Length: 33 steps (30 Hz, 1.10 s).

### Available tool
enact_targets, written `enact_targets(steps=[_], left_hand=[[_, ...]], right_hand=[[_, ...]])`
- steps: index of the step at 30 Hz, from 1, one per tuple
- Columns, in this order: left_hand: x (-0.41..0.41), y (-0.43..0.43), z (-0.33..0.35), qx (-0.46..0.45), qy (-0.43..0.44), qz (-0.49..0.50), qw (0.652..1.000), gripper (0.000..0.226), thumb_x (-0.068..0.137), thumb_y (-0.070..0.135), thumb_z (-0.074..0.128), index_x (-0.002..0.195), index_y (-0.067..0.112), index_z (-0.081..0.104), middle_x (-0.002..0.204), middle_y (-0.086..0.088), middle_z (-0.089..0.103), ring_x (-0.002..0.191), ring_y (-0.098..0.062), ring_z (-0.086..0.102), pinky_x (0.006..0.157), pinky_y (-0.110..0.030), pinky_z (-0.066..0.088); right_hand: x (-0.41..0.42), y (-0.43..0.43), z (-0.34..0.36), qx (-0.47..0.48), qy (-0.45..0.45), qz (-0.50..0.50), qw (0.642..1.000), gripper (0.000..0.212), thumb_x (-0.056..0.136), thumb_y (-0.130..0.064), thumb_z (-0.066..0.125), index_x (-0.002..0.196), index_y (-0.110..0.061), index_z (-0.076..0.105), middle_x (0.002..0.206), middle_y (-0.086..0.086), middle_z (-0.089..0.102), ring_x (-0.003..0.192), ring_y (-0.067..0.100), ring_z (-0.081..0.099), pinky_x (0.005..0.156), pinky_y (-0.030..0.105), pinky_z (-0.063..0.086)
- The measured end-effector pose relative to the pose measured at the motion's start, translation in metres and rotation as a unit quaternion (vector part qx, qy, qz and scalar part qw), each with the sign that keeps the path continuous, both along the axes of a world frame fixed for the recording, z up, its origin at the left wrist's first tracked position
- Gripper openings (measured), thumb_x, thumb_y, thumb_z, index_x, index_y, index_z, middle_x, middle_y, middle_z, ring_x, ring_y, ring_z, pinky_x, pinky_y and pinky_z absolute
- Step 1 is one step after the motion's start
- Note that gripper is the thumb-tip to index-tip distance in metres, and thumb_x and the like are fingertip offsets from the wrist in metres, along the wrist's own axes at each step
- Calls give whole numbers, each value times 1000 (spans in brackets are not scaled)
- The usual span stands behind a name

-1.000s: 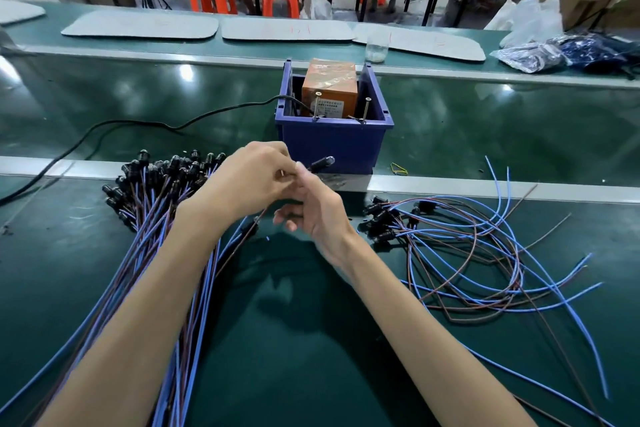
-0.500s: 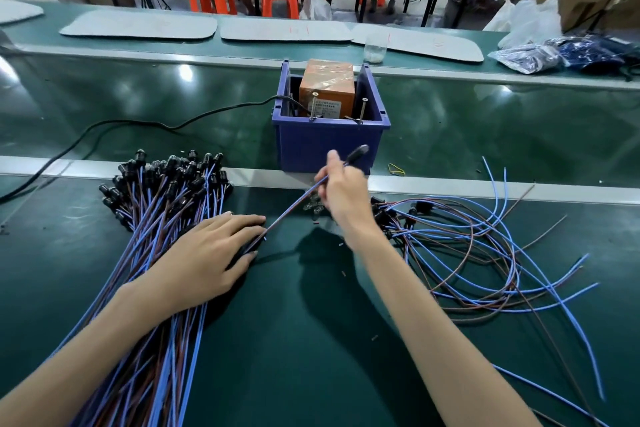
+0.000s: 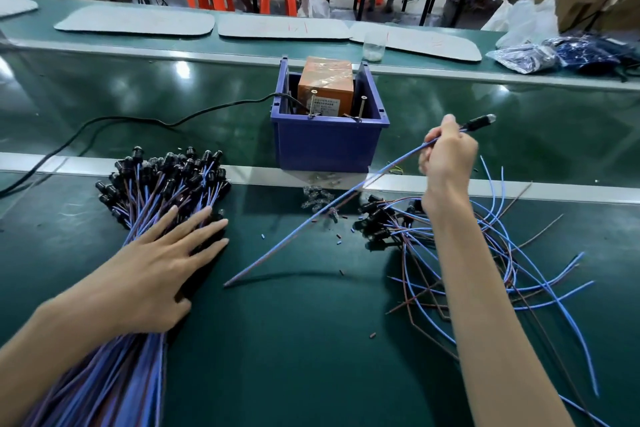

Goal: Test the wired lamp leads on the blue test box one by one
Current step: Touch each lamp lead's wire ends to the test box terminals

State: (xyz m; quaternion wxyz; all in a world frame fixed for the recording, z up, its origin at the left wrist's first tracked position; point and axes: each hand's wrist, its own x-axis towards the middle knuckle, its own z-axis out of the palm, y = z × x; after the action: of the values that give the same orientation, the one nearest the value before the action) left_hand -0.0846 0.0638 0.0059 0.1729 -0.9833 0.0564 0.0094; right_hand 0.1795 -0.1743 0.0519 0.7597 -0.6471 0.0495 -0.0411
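The blue test box (image 3: 329, 146) stands at the middle of the green bench, with an orange unit (image 3: 327, 85) and two upright screws inside. My right hand (image 3: 446, 163) is shut on one lamp lead (image 3: 311, 215), right of the box; its black lamp head (image 3: 479, 122) points up and right, and its blue-brown wire trails down to the left. My left hand (image 3: 162, 267) lies flat, fingers spread, on a thick bundle of lamp leads (image 3: 166, 180) at the left.
A loose pile of leads (image 3: 491, 253) lies at the right, under my right arm. A black cable (image 3: 138, 121) runs from the box to the left. Small clear bulbs (image 3: 317, 199) and wire scraps lie before the box. Plastic bags (image 3: 561, 55) sit far right.
My right hand has carried the lead from in front of the box up and to the right. My left hand let go of the wire and rests flat on the bundle.
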Motion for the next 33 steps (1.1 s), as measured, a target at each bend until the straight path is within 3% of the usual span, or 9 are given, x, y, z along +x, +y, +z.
enact_targets(steps=[4, 9, 13, 20, 24, 27, 29, 31, 33], left_hand=[[-2, 10, -2, 41, 33, -32, 998, 107, 15, 21, 74, 121, 7, 67, 133, -10, 58, 124, -37, 51, 109, -40, 11], [-7, 20, -16, 41, 21, -40, 998, 120, 18, 4, 62, 137, 5, 49, 145, -9, 47, 141, -30, 19, 112, -43, 9], [-11, 35, -15, 35, 22, -24, 999, 127, 15, 1, 64, 141, 12, 47, 146, -4, 47, 141, -32, 24, 112, -43, 7], [25, 12, -20, -53, -105, -10, 993, 78, 38, -13, 72, 114, 2, 69, 124, -16, 64, 117, -37, 58, 108, -48, 36], [27, 31, -19, -88, -145, -62, 984, 55, 76, 2, 30, 114, 4, 70, 128, -14, 62, 125, -35, 51, 114, -35, 24], [32, 18, -12, -130, -155, -111, 973, 48, 77, 1, 33, 99, 7, 75, 115, -8, 69, 115, -30, 62, 102, -34, 40], [38, -14, -5, -237, -186, -102, 948, 35, 75, 6, 39, 74, 10, 73, 85, 0, 72, 80, -22, 71, 75, -30, 52], [44, -51, 4, -345, -212, -86, 910, 26, 73, 8, 42, 55, 10, 61, 57, 3, 58, 47, -19, 52, 46, -25, 43], [48, -88, 11, -462, -226, -94, 853, 25, 70, 9, 42, 49, 12, 54, 48, 4, 51, 42, -13, 42, 42, -19, 34]], right_hand=[[7, -15, 0, -9, 10, -29, 999, 47, 100, -21, 40, 52, -16, 41, 39, -7, 36, 27, 6, 28, 38, 20, 22], [4, -18, -7, -34, 27, 23, 999, 46, 100, -21, 39, 55, -14, 41, 40, -6, 35, 27, 5, 27, 33, 16, 21], [2, -14, -8, -25, 35, 48, 998, 46, 101, -22, 39, 56, -14, 41, 41, -5, 34, 28, 6, 26, 33, 16, 20], [-1, -7, -9, -22, 45, 78, 996, 44, 100, -24, 41, 57, -14, 42, 35, -9, 33, 30, 7, 26, 32, 16, 20], [-2, -7, -12, -16, 44, 88, 995, 45, 100, -24, 41, 57, -14, 43, 35, -9, 34, 30, 6, 27, 32, 16, 20], [-2, -6, -12, -12, 42, 92, 995, 44, 100, -24, 41, 57, -14, 44, 36, -9, 36, 31, 6, 28, 33, 15, 22], [-3, -5, -11, -6, 38, 84, 996, 45, 100, -24, 42, 57, -13, 46, 37, -8, 38, 32, 7, 31, 34, 15, 24], [-4, -4, -10, 13, 30, 72, 997, 44, 100, -24, 43, 57, -13, 47, 38, -9, 41, 33, 6, 35, 34, 15, 27], [-5, -3, -8, 33, 18, 62, 997, 44, 100, -24, 42, 59, -12, 49, 39, -8, 44, 34, 6, 38, 36, 17, 31]])
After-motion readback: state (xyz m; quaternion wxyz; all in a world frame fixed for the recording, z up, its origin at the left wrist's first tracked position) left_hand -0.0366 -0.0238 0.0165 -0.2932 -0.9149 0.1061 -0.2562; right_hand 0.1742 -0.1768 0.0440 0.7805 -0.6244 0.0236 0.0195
